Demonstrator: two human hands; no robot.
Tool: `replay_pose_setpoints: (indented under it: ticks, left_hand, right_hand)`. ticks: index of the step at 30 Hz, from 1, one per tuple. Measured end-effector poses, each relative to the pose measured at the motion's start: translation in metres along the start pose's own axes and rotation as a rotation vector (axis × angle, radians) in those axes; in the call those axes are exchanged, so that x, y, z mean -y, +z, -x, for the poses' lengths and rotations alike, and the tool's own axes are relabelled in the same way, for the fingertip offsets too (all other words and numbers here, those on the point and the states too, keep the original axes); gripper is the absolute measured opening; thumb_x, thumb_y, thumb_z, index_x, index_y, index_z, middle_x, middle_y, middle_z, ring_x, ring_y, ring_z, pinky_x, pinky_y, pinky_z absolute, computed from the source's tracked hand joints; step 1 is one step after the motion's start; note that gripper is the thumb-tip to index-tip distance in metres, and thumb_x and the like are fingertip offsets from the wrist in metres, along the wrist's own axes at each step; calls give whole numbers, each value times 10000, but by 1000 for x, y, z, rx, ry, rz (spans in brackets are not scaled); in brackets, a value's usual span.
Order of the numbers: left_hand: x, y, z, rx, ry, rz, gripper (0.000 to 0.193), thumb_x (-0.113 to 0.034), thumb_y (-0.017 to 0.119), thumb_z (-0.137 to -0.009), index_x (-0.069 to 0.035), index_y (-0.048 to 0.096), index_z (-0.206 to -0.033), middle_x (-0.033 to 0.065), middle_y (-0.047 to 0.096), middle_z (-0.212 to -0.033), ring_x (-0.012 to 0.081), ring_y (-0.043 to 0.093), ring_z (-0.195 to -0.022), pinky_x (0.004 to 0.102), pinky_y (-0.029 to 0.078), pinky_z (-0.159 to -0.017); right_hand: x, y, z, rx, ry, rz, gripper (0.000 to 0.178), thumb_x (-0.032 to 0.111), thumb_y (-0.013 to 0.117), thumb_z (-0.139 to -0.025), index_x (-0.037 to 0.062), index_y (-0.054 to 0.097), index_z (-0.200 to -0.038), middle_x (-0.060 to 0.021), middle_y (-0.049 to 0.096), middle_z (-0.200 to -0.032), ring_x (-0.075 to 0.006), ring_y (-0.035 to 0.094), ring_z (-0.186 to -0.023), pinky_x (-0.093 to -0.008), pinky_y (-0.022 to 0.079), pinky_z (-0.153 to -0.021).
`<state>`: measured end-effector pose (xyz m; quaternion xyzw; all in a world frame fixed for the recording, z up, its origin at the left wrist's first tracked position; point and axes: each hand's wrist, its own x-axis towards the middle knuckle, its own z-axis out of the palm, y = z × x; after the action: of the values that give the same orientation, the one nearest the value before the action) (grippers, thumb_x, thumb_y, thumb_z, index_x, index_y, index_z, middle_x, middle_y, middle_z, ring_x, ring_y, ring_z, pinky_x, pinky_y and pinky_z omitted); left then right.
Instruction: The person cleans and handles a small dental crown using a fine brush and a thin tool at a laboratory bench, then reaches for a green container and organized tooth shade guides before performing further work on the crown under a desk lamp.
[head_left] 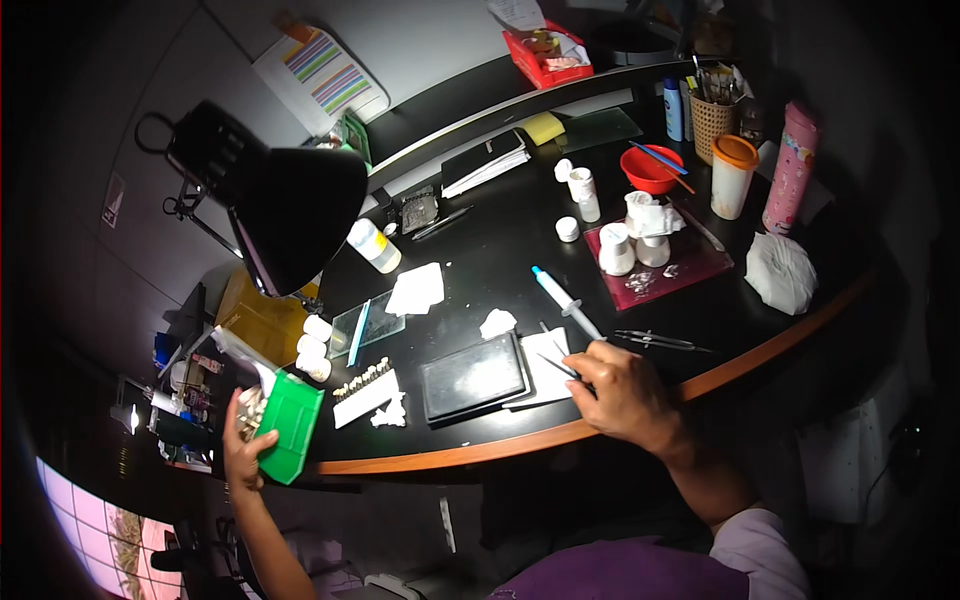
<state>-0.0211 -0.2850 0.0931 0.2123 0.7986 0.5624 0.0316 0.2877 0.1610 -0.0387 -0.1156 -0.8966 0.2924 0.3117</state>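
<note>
At the left, off the front edge of the desk, my left hand grips a green plastic box that is tilted. Pale, lumpy pieces and a clear plastic bag show at its side. My right hand is closed in a pinch round dark tweezers, whose thin tips point left over a white paper pad. Beside the pad lies a flat black case. A white holder bears a row of several small tooth-like pieces, with crumpled tissue next to it.
A black desk lamp leans over the left side. A syringe and metal tweezers lie near my right hand. White jars stand on a dark red tray. A glass plate and white bottles are at left.
</note>
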Motion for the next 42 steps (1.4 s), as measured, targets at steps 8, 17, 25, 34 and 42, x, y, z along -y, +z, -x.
replay_pose_setpoints:
  ticks: [8, 17, 25, 34, 42]
  left_hand:
    - [-58, 197, -58, 250, 146, 177, 1087, 81, 843, -684, -24, 306, -1623, 165, 592, -1440, 279, 606, -1300, 397, 497, -1102]
    - [-161, 365, -183, 143, 214, 307, 954, 123, 809, -673, -67, 463, -1542, 159, 644, -1338, 250, 723, -1011, 352, 618, -808]
    - [-206, 437, -366, -444, 238, -622, 1226, -446, 920, -550, -233, 380, -1629, 142, 675, -1366, 376, 558, -1313, 501, 373, -1125]
    - [-198, 478, -376, -450, 123, -538, 1059, -367, 871, -641, -373, 395, -1587, 240, 478, -1473, 402, 370, -1415, 660, 291, -1141]
    - [-199, 478, -370, -506, 32, -583, 1095, -494, 844, -679, -343, 303, -1619, 254, 425, -1453, 399, 351, -1428, 616, 294, -1148]
  right_hand:
    - [-13, -3, 4, 33, 18, -48, 214, 129, 739, -875, 36, 744, -1068, -130, 666, -893, -339, 718, -807, -433, 594, -739]
    - [-11, -11, 6, 26, 58, -116, 166, 147, 750, -878, 36, 718, -998, -123, 651, -877, -330, 724, -789, -421, 606, -713]
    - [-13, -12, -1, 76, 67, -130, 255, 198, 741, -895, 65, 733, -1113, -108, 643, -878, -316, 705, -797, -420, 585, -686]
    - [-10, -18, -4, 94, 59, -108, 285, 180, 747, -902, 89, 731, -1171, -76, 644, -856, -274, 704, -741, -389, 583, -637]
    - [-1, -22, 1, 136, 110, -106, 275, 186, 760, -896, 92, 747, -1154, -70, 656, -849, -258, 707, -719, -379, 587, -638]
